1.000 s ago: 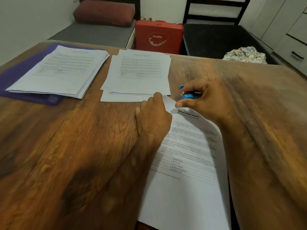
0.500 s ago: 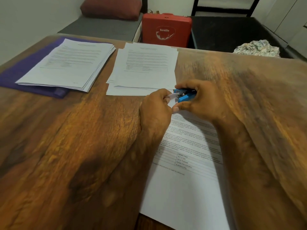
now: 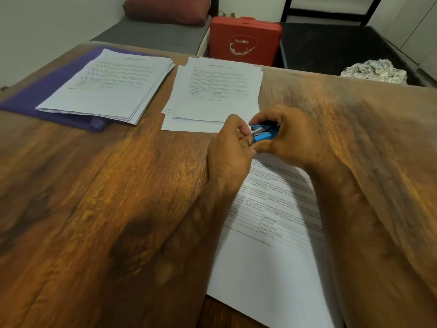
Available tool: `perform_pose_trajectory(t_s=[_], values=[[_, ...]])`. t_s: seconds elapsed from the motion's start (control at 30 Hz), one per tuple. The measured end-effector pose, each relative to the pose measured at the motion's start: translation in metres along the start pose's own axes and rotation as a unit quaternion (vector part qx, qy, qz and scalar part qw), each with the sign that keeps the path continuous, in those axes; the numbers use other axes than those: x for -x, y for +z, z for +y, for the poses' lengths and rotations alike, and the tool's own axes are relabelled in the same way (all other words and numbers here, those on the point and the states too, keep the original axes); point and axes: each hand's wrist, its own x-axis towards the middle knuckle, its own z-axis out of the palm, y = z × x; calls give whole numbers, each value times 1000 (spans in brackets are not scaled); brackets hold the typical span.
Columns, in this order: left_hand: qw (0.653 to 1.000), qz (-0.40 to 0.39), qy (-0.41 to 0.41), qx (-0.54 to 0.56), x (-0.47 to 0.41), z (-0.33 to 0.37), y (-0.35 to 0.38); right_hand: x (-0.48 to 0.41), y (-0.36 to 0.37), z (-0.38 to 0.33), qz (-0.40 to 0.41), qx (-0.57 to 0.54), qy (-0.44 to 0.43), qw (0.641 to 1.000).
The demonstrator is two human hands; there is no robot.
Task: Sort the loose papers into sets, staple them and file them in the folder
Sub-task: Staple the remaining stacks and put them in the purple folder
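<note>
A set of printed white papers (image 3: 272, 245) lies on the wooden table in front of me. My right hand (image 3: 290, 138) grips a small blue stapler (image 3: 264, 134) at the set's top left corner. My left hand (image 3: 229, 147) pinches that same corner right beside the stapler's mouth. The corner itself is hidden by my fingers. A loose pile of papers (image 3: 212, 95) lies just beyond my hands. At the far left a thicker stack of papers (image 3: 111, 86) rests on an open purple folder (image 3: 47, 91).
Beyond the table's far edge stand a red case (image 3: 244, 41), a grey bed with a red-brown cushion (image 3: 165, 8), and a dark seat with a crumpled patterned cloth (image 3: 376, 72). Bare wood (image 3: 94, 209) fills the table's left front.
My right hand brought the stapler leftwards onto the set's top corner and closed around it. My left hand shifted from lying flat on the corner to pinching it.
</note>
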Motion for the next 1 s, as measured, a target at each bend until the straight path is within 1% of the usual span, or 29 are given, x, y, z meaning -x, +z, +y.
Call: perform_pose_trajectory(t_s=[0.17,0.27,0.57,0.63,0.7,0.83,1.0], values=[[1000,-10,5,22,1,0,-2,-9,-11,-7,-53,6,18,998],[1000,-8,5,18,0,1,-3,-10,-12,-8,-84,17,23,996],[1000,-8,13,-3,0,0,-4,-12,-13,-12,-98,20,36,994],[1000,-26,8,-1,-1,0,-5,-14,-13,-11,-96,32,33,994],[998,-64,9,0,-2,-1,-8,-16,-13,-10,-91,50,27,994],[987,-153,51,-19,0,-3,-13,-18,-11,-7,-86,68,15,994],[988,-137,73,-17,-3,-9,-12,-13,-12,0,-68,44,19,997]])
